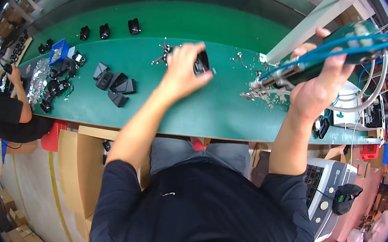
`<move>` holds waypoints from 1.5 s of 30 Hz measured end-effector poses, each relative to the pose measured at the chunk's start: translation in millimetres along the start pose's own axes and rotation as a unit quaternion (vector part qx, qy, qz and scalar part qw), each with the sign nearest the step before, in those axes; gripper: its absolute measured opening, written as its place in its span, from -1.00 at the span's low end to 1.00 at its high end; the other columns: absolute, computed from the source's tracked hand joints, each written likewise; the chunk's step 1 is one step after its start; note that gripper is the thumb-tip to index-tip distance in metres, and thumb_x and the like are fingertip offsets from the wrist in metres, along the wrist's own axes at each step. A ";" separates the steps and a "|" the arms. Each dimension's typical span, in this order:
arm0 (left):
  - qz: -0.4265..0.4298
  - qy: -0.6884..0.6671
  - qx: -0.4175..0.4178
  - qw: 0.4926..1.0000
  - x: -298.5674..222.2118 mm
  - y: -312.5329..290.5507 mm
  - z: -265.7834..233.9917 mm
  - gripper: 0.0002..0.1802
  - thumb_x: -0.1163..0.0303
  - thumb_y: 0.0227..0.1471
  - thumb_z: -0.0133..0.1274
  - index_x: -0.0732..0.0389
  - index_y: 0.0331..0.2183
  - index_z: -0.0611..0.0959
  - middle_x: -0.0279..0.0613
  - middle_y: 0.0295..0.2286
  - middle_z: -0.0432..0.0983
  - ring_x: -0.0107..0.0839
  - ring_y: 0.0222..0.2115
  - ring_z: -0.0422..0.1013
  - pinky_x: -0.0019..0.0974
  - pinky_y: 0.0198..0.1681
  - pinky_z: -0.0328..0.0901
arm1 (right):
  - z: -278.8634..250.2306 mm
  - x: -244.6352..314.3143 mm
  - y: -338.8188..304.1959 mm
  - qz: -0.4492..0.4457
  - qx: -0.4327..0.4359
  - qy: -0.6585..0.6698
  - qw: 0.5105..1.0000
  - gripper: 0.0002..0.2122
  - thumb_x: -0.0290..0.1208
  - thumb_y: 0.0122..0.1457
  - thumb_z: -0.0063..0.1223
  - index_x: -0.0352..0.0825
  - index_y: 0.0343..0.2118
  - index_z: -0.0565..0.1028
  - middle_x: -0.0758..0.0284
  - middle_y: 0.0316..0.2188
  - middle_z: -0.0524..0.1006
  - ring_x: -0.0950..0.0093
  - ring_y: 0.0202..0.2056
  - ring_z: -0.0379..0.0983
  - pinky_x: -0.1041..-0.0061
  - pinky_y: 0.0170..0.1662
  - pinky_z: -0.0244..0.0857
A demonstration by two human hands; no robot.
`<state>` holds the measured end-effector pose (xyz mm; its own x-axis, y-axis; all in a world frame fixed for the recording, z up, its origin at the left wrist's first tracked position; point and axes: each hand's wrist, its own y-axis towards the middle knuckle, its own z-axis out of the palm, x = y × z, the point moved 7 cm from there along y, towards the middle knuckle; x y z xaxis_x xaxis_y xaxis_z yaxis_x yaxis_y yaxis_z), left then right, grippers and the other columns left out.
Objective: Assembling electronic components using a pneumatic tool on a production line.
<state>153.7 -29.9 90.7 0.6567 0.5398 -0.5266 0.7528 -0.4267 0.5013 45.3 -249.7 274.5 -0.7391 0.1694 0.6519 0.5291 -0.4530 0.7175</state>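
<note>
Left hand (182, 69) grasping black plastic housing (202, 62), right hand (317, 91) gripping green power driver (350, 32). Brace housing flat on bench (203, 120), keep driver square

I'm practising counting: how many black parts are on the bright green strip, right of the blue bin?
3: the left black part, nearest the blue bin; the middle black part; and the right black part.

Bright light, fisheye-bent edges, dark corners.
</note>
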 end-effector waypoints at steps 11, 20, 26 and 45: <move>-0.124 0.219 0.056 0.966 176.7 96.1 -6.1 -0.20 0.01 -0.01 0.33 0.09 0.21 0.46 -0.06 0.23 0.29 -0.03 0.23 0.25 0.13 0.25 0.14 | -28.7 -47.3 -42.6 0.070 0.004 -0.079 0.994 -0.77 -0.44 0.42 -0.03 -0.33 0.01 0.24 0.28 -0.21 0.43 0.45 -0.28 0.48 0.39 -0.12 0.45; -0.237 0.302 0.100 0.918 152.4 -52.7 -137.7 -0.51 0.08 0.17 0.17 0.13 0.05 0.62 -0.06 0.02 0.50 -0.03 0.09 0.36 0.08 0.15 0.18 | 54.6 -3.2 -61.0 -0.243 0.216 -0.285 0.902 -0.75 -0.51 0.11 0.24 -0.35 -0.13 0.56 0.22 -0.24 0.58 0.25 -0.14 0.53 0.32 -0.01 0.38; -0.231 0.262 0.125 0.929 130.5 -90.0 -139.0 -0.45 0.06 0.11 0.24 0.15 0.05 0.62 -0.13 -0.03 0.53 -0.09 0.08 0.36 0.03 0.16 0.14 | 135.4 -190.0 -114.6 0.039 0.467 -0.261 0.844 -0.78 -0.54 0.14 0.19 -0.32 -0.13 0.59 0.22 -0.15 0.59 0.15 -0.04 0.52 0.20 0.02 0.42; -0.162 0.350 -0.030 0.922 67.7 -135.7 -113.6 -0.47 0.07 -0.24 0.45 -0.02 -0.17 0.70 -0.21 0.10 0.37 -0.14 0.18 0.21 0.11 0.15 0.06 | 111.3 -176.3 -187.1 0.114 0.366 -0.228 0.895 -0.93 -0.52 0.14 0.29 -0.38 -0.36 0.63 0.23 -0.31 0.61 0.32 -0.31 0.62 0.38 -0.23 0.51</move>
<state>90.8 147.0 65.0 0.1914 0.9769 -0.0949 0.8868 -0.1307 0.4432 123.0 -97.4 52.6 -0.4185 0.5605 0.7146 0.8993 0.1460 0.4121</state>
